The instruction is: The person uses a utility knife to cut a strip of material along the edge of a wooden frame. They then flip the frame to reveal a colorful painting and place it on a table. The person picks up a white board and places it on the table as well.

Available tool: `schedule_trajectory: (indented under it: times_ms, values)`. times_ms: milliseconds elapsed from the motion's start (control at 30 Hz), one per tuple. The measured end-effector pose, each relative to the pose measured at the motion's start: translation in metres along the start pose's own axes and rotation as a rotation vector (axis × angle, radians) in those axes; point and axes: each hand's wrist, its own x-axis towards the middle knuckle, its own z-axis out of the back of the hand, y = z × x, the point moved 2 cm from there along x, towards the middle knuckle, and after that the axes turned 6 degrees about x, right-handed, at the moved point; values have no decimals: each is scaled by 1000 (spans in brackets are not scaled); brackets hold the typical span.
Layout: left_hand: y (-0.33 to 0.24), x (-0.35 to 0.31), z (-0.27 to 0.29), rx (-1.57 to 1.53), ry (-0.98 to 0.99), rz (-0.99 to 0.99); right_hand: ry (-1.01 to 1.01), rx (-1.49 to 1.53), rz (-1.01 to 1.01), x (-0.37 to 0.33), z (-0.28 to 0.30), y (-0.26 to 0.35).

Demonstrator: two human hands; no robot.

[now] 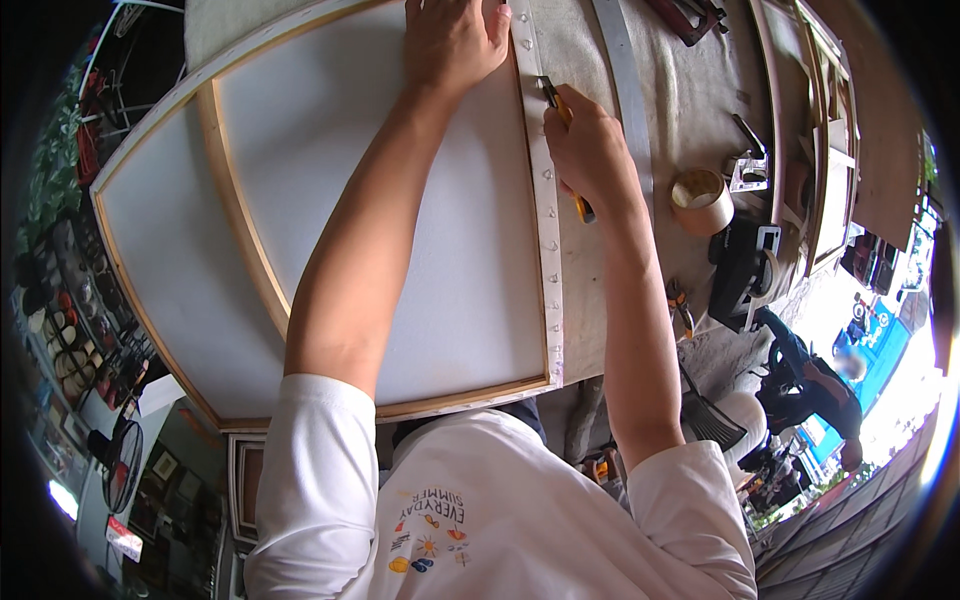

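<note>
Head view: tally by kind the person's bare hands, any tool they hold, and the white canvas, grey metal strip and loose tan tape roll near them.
Bare left hand and right hand: 2
Yellow-and-black utility knife: 1
White canvas: 1
Grey metal strip: 1
Loose tan tape roll: 1
Total: 6

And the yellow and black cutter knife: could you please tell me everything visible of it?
The slim yellow and black cutter knife looks plastic, with dark ends. The bare right hand grips and hides its middle. It slants, upper end toward the white canvas edge; whether it touches there is unclear.
</note>
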Motion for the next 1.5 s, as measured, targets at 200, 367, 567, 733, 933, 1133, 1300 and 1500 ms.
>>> schedule_trajectory:
  times_ms: [200, 367, 567, 733, 933, 1133, 1300, 1500]
  values:
    - [-1, 0, 0, -3, 3, 9, -15, -37, 5, -9, -1, -9]
    - [2, -1, -4, 49, -15, -9, -53, -36, 57, -14, -6, -22]
    - [3, -3, -7, 29, -31, -8, -12, 7, -3, -24, -6, -26]
    - [3, -3, -6, 40, -13, -13, -36, -1, 29, -30, -6, -29]
    - [5, -4, -9, 57, 5, -4, -98, -12, 131, -34, -13, -49]
    - [5, -4, -11, 59, -18, -15, -66, -3, 67, -44, -13, -51]
    - [5, -5, -10, 36, -47, -23, -40, 23, 2, -56, -12, -53]
    - [6, -7, -13, 56, -45, -26, -84, 9, 95, -63, -16, -66]
